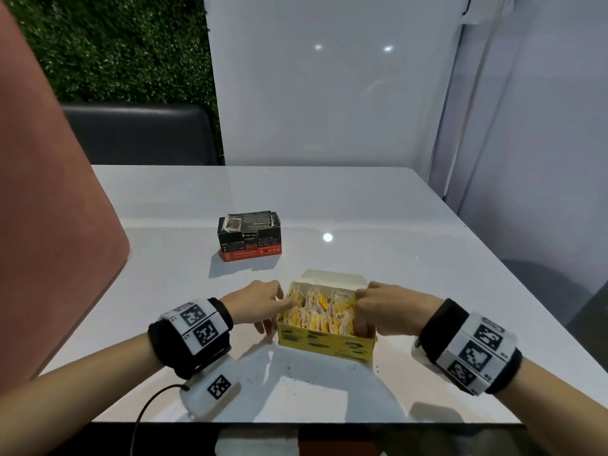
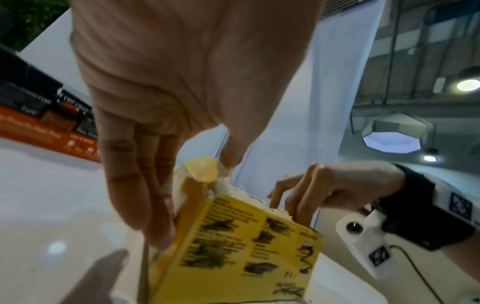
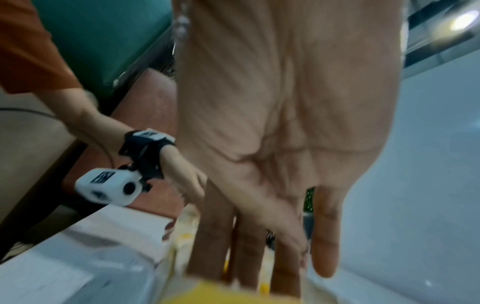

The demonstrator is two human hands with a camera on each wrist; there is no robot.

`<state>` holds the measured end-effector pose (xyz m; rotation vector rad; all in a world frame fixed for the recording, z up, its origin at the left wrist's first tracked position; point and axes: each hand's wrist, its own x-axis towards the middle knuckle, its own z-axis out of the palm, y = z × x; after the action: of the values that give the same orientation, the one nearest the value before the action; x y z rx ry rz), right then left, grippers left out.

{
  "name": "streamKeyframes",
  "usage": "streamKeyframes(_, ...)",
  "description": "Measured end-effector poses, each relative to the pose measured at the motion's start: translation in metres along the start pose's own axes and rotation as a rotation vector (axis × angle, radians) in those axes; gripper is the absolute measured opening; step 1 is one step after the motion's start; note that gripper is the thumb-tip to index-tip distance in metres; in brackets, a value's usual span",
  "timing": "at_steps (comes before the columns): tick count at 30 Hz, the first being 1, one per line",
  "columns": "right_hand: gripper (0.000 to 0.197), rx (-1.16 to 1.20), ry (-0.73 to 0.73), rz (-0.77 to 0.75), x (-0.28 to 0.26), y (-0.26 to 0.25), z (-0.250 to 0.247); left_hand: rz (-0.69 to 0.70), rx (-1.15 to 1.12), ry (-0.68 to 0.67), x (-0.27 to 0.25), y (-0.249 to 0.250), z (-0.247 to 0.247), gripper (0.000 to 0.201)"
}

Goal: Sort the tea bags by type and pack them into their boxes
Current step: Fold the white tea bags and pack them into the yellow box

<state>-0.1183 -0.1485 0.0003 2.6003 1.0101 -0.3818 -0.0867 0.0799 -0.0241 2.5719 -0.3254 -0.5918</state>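
An open yellow tea box point(image 1: 325, 345) stands near the table's front edge, packed with several tea bags point(image 1: 320, 311) that have yellow tags and white strings. Its pale lid flap point(image 1: 332, 278) leans back. My left hand point(image 1: 279, 311) is at the box's left end, with straight fingers point(image 2: 145, 205) down its outer wall and the thumb on the end flap point(image 2: 202, 168). My right hand point(image 1: 360, 319) is at the right end, its straight fingers point(image 3: 246, 257) reaching down among the tea bags. A black and red tea box point(image 1: 250, 238) stands behind, apart from both hands.
The white table point(image 1: 411, 258) has dark tea crumbs point(image 1: 296, 373) in front of the yellow box. A salmon chair back point(image 1: 49, 225) rises at the left and a black seat back point(image 1: 138, 136) stands beyond the far edge. White panels close the back and right.
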Motion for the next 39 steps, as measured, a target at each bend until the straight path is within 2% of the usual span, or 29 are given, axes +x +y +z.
streamKeyframes(1, 0.025, -0.037, -0.025, -0.025, 0.003, -0.001, 0.004, 0.012, 0.037, 0.033, 0.001, 0.000, 0.000, 0.024)
streamKeyframes(2, 0.024, -0.045, -0.051, -0.035, 0.005, 0.000, 0.007, 0.017, 0.080, 0.074, 0.002, -0.001, 0.000, 0.022)
streamKeyframes(4, 0.025, -0.012, -0.083, -0.031, 0.006, 0.003, 0.011, 0.002, 0.093, 0.120, 0.004, -0.004, -0.001, 0.029)
streamKeyframes(8, 0.031, 0.077, -0.072, -0.022, 0.005, 0.003, 0.013, -0.005, 0.040, 0.116, 0.003, -0.009, 0.000, 0.032)
streamKeyframes(11, 0.031, 0.236, 0.047, -0.003, 0.000, 0.010, 0.005, 0.013, -0.038, 0.138, -0.003, -0.010, 0.000, 0.021)
streamKeyframes(12, 0.031, 0.310, 0.110, 0.031, -0.003, 0.016, 0.001, 0.000, -0.135, 0.121, -0.004, -0.013, -0.001, 0.024)
streamKeyframes(14, 0.036, 0.376, 0.265, 0.163, -0.012, 0.029, -0.007, -0.002, -0.324, 0.048, -0.007, -0.021, -0.005, 0.027)
streamKeyframes(16, 0.040, 0.414, 0.417, 0.327, -0.014, 0.043, -0.004, 0.015, -0.243, -0.018, -0.010, -0.029, -0.011, 0.029)
streamKeyframes(17, 0.039, 0.495, 0.443, 0.394, -0.010, 0.051, 0.003, 0.041, -0.160, -0.072, -0.009, -0.033, -0.012, 0.039)
streamKeyframes(19, 0.028, 0.898, 0.370, 0.528, 0.004, 0.057, 0.019, 0.096, -0.077, -0.147, -0.008, -0.035, -0.007, 0.062)
streamKeyframes(21, 0.014, 1.420, 0.242, 0.581, 0.019, 0.057, 0.028, 0.153, -0.140, -0.172, -0.007, -0.033, 0.001, 0.058)
streamKeyframes(23, 0.008, 1.687, 0.265, 0.569, 0.031, 0.056, 0.031, 0.217, -0.160, -0.116, -0.002, -0.033, 0.009, 0.048)
streamKeyframes(24, 0.014, 1.747, 0.301, 0.571, 0.037, 0.057, 0.032, 0.251, -0.158, -0.087, 0.000, -0.034, 0.010, 0.047)
streamKeyframes(26, 0.045, 1.773, 0.407, 0.599, 0.048, 0.060, 0.033, 0.296, -0.142, -0.051, 0.000, -0.032, 0.010, 0.046)
streamKeyframes(28, 0.056, 1.774, 0.519, 0.569, 0.053, 0.061, 0.030, 0.326, -0.120, -0.015, 0.003, -0.032, 0.011, 0.047)
streamKeyframes(31, 0.042, 1.764, 0.676, 0.366, 0.048, 0.055, 0.017, 0.349, -0.084, 0.049, 0.002, -0.036, 0.011, 0.050)
streamKeyframes(34, 0.036, 1.630, 0.740, 0.208, 0.031, 0.048, 0.008, 0.345, -0.092, 0.091, 0.001, -0.046, 0.011, 0.053)
streamKeyframes(37, 0.027, 1.365, 0.696, 0.084, 0.014, 0.039, 0.011, 0.322, -0.149, 0.080, -0.001, -0.054, 0.007, 0.065)
streamKeyframes(39, 0.024, 1.189, 0.624, 0.054, 0.009, 0.032, 0.018, 0.302, -0.205, 0.058, -0.001, -0.057, 0.005, 0.075)
